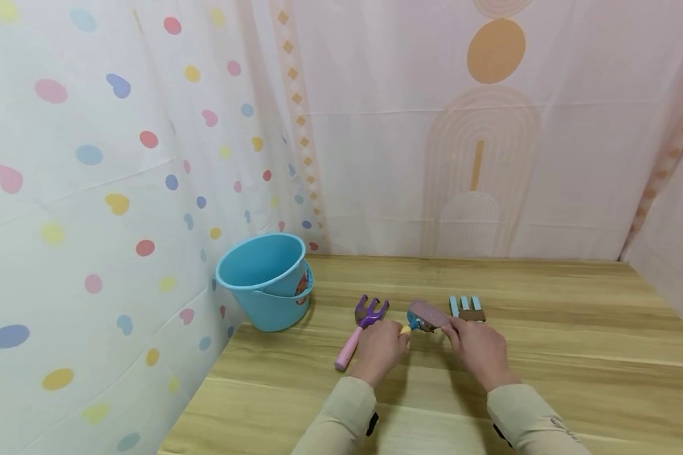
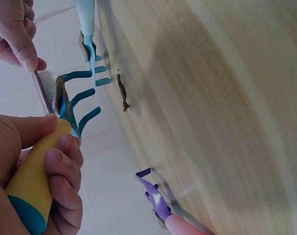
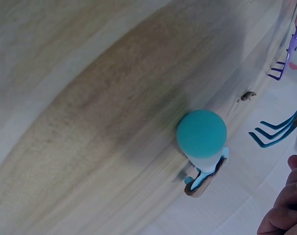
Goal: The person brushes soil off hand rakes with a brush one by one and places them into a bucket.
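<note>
My left hand (image 1: 380, 349) grips the yellow handle (image 2: 33, 174) of a small rake whose blue tines (image 2: 84, 105) carry a brown smear. My right hand (image 1: 480, 351) pinches the end of a flat pinkish-brown brush (image 1: 429, 312); its pale bristles (image 2: 48, 88) lie against the blue rake head in the left wrist view. Left of my left hand lies a purple fork (image 1: 370, 313) with a pink handle and brown matter on it. A light-blue rake (image 1: 464, 306) with a brown patch rests beyond my right hand, its handle partly hidden in the head view.
A blue bucket (image 1: 276, 308) stands at the table's left back. Small brown debris (image 2: 122, 93) lies on the wooden table (image 1: 569, 328). Patterned curtains (image 1: 370, 158) hang behind the table and along its left side.
</note>
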A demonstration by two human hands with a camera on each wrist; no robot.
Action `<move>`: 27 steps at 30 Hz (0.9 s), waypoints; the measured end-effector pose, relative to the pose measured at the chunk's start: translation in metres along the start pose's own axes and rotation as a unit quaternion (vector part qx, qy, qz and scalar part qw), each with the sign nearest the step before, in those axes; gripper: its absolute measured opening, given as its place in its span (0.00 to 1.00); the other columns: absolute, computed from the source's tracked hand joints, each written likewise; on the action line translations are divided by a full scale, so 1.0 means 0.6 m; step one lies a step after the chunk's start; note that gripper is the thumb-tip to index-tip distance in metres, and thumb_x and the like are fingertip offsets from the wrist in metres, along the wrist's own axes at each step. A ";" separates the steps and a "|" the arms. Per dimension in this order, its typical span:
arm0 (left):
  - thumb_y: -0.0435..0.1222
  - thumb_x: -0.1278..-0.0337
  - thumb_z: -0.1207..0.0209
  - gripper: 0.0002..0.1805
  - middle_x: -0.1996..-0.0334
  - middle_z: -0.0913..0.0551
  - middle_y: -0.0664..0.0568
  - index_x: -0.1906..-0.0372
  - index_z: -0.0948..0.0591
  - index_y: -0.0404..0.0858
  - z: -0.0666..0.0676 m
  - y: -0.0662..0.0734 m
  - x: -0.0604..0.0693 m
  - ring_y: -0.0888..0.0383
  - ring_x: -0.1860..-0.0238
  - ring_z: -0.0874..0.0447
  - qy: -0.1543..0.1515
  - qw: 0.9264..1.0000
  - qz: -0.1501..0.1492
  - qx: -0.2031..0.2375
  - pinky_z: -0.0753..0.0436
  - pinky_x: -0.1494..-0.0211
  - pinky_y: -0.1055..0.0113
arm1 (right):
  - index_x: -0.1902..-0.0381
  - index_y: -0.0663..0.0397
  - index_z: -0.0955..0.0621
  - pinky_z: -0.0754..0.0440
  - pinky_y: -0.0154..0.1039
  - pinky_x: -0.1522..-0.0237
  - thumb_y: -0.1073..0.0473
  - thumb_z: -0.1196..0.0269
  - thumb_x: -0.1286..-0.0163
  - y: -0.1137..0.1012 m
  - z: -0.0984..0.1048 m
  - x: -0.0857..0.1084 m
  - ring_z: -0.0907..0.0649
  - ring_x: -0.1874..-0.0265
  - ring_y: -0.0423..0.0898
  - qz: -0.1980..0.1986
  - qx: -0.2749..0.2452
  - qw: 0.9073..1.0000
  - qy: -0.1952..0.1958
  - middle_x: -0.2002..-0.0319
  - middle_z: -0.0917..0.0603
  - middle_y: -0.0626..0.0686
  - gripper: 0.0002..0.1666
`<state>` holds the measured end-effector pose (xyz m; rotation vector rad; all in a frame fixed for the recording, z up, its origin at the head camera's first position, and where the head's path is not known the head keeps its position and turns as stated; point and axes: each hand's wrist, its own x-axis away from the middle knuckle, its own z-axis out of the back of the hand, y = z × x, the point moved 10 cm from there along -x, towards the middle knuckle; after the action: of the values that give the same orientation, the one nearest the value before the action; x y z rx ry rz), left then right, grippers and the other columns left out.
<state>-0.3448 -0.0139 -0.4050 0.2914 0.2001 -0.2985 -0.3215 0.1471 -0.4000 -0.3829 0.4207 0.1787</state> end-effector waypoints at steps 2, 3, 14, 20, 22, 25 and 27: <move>0.43 0.35 0.39 0.18 0.86 0.30 0.58 0.82 0.25 0.45 0.000 0.000 0.001 0.61 0.84 0.32 0.004 1.000 -0.001 -0.001 0.34 0.81 0.66 | 0.50 0.57 0.14 0.24 0.49 0.83 0.52 0.36 0.29 0.001 0.000 0.000 0.16 0.78 0.56 -0.006 -0.002 1.000 -0.002 0.70 0.13 0.59 0.17; 0.44 0.36 0.39 0.18 0.86 0.30 0.58 0.82 0.25 0.45 0.000 0.001 0.001 0.61 0.84 0.32 0.005 1.000 -0.001 -0.002 0.34 0.81 0.66 | 0.51 0.58 0.14 0.24 0.49 0.82 0.52 0.36 0.29 0.003 0.000 0.000 0.16 0.77 0.57 -0.010 -0.003 1.000 -0.003 0.70 0.13 0.59 0.17; 0.44 0.37 0.38 0.18 0.86 0.30 0.59 0.82 0.25 0.45 -0.003 -0.001 0.003 0.60 0.84 0.32 0.005 1.000 0.010 -0.007 0.34 0.81 0.66 | 0.50 0.59 0.15 0.23 0.49 0.81 0.52 0.37 0.28 0.008 -0.005 -0.002 0.15 0.75 0.58 -0.016 -0.003 1.000 -0.006 0.68 0.13 0.61 0.17; 0.43 0.35 0.39 0.18 0.86 0.30 0.58 0.81 0.24 0.44 -0.004 -0.004 0.002 0.61 0.83 0.32 -0.005 1.000 0.009 0.006 0.34 0.80 0.66 | 0.48 0.57 0.16 0.24 0.47 0.81 0.51 0.39 0.27 0.020 -0.007 -0.003 0.15 0.73 0.57 -0.050 -0.041 0.998 -0.018 0.63 0.13 0.61 0.18; 0.43 0.35 0.40 0.18 0.86 0.30 0.58 0.82 0.25 0.44 -0.003 -0.006 0.002 0.61 0.83 0.32 -0.006 1.000 0.009 0.010 0.33 0.79 0.66 | 0.47 0.55 0.16 0.26 0.46 0.81 0.50 0.41 0.26 0.026 -0.005 -0.003 0.16 0.74 0.54 -0.065 -0.057 0.996 -0.020 0.62 0.13 0.59 0.19; 0.43 0.36 0.40 0.18 0.86 0.30 0.59 0.82 0.26 0.45 -0.003 -0.013 0.002 0.61 0.82 0.32 -0.003 1.000 0.013 0.009 0.33 0.78 0.66 | 0.46 0.52 0.16 0.28 0.44 0.81 0.47 0.42 0.25 0.030 -0.004 -0.002 0.18 0.74 0.50 -0.073 -0.071 0.994 -0.028 0.62 0.12 0.55 0.20; 0.43 0.36 0.40 0.18 0.86 0.30 0.59 0.82 0.25 0.45 -0.002 -0.017 0.001 0.61 0.82 0.31 -0.002 1.000 0.016 0.012 0.33 0.79 0.66 | 0.44 0.53 0.16 0.28 0.43 0.81 0.46 0.41 0.26 0.025 -0.003 -0.002 0.18 0.74 0.49 -0.055 -0.066 0.996 -0.035 0.60 0.12 0.56 0.22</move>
<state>-0.3477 -0.0229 -0.4088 0.3184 0.1874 -0.2697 -0.3269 0.1598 -0.4058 -0.5275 0.3195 0.1135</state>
